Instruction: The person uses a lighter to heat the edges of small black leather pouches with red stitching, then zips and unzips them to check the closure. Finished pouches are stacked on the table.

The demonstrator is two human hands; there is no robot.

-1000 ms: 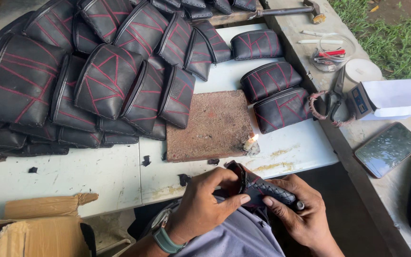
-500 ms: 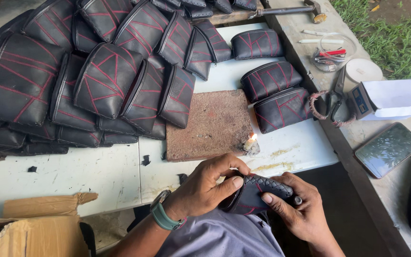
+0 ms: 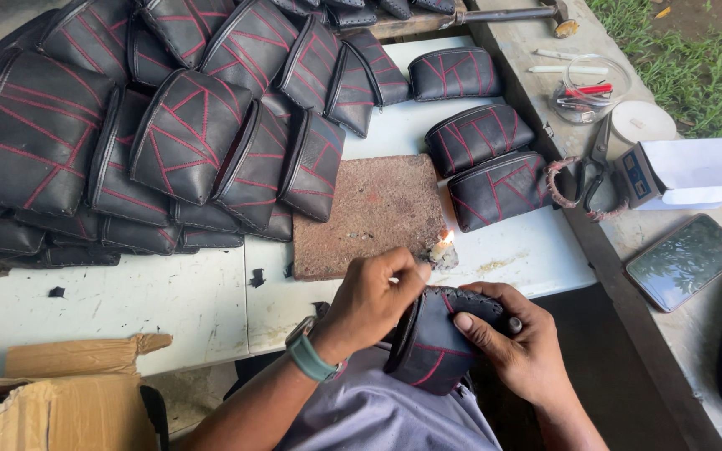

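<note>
At table (image 3: 169,309) front edge: both left hand (image 3: 373,301) and right hand (image 3: 516,338) closed on black pouch (image 3: 436,347); keep seam just beside candle flame (image 3: 444,240), brief passes.

black pouch (image 3: 432,351) with red stitching, white table (image 3: 127,301), brown slab (image 3: 369,213), teal watchband (image 3: 311,361)

left hand (image 3: 373,299) gripped black pouch (image 3: 440,338) at its top edge | right hand (image 3: 516,338) cupped its side | lit candle stub (image 3: 442,250) burned just beyond, beside brown slab (image 3: 369,213) | stacked pouches (image 3: 152,125) on white table (image 3: 127,301)
</note>
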